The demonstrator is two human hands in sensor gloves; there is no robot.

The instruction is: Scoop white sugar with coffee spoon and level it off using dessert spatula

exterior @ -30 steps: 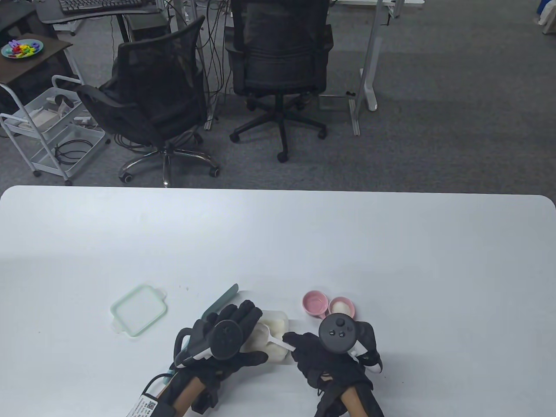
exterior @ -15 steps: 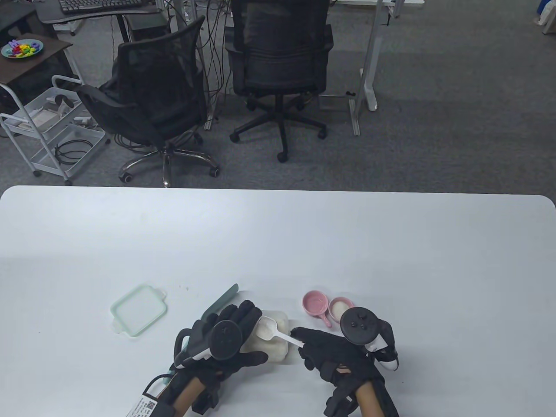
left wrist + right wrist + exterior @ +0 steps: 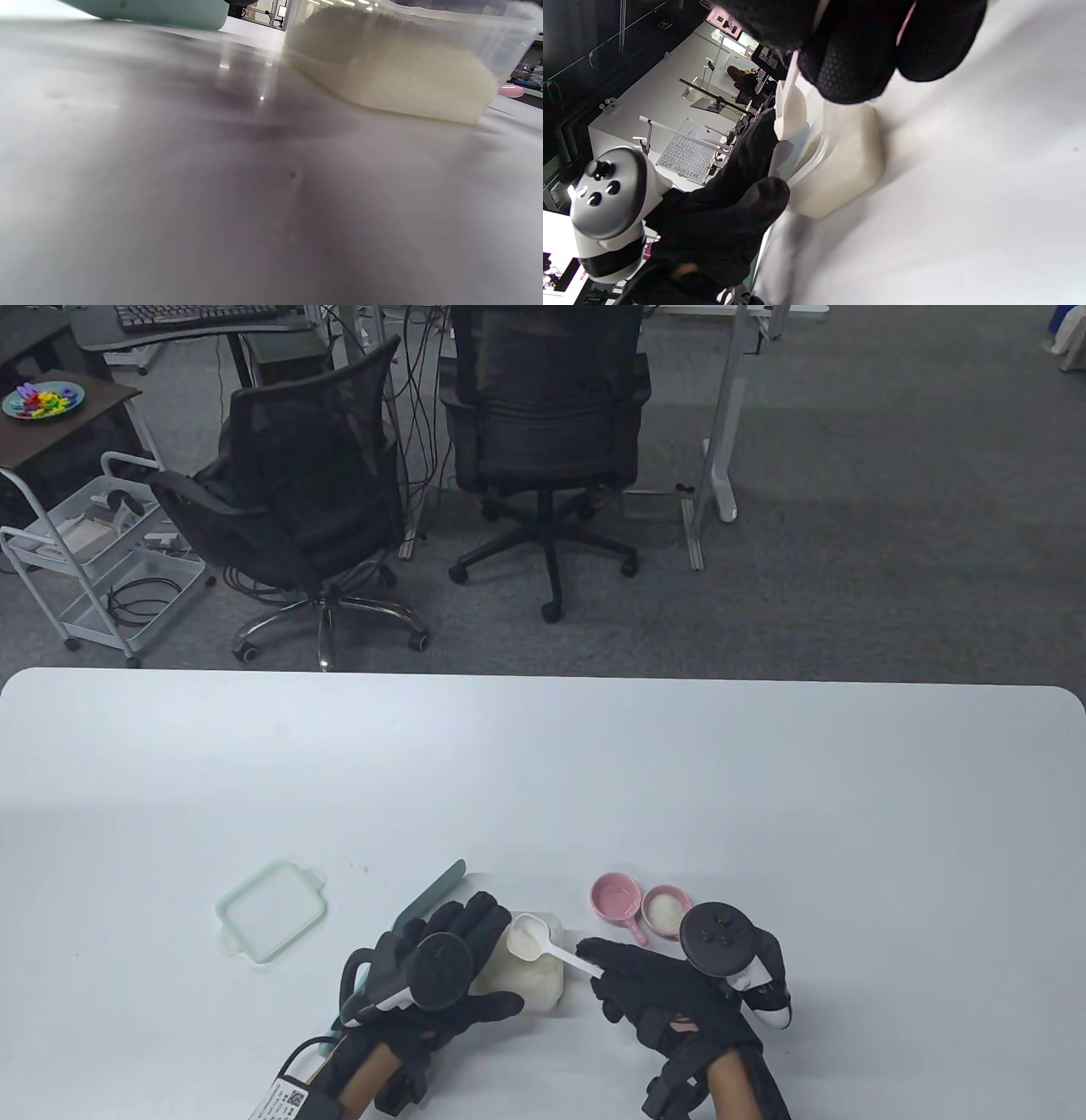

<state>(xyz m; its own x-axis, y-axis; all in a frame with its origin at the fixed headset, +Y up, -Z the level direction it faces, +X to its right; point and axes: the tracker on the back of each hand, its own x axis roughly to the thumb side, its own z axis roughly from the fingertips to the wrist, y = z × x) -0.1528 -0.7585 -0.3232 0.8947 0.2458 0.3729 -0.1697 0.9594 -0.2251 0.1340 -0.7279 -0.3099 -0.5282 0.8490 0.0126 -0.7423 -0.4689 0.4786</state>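
A clear tub of white sugar (image 3: 534, 980) stands near the table's front edge. My left hand (image 3: 441, 965) holds it from the left, fingers along its far side and thumb along the near side. My right hand (image 3: 649, 988) pinches the handle of a white coffee spoon (image 3: 529, 938), whose bowl hangs heaped with sugar over the tub's far part. A teal dessert spatula (image 3: 434, 892) lies on the table beyond my left hand, untouched. In the right wrist view the spoon (image 3: 788, 111) rises above the tub (image 3: 840, 173). The left wrist view shows the tub (image 3: 403, 76) close up.
A pale green lid (image 3: 271, 909) lies to the left of the tub. Two small pink dishes sit to its right: one empty (image 3: 617, 897), one holding sugar (image 3: 668, 909), close to my right hand's tracker (image 3: 719, 937). Office chairs stand beyond the table's far edge.
My right hand drew back to the right and lifted the spoon out of the sugar; its bowl now shows heaped above the tub. The left hand stayed put.
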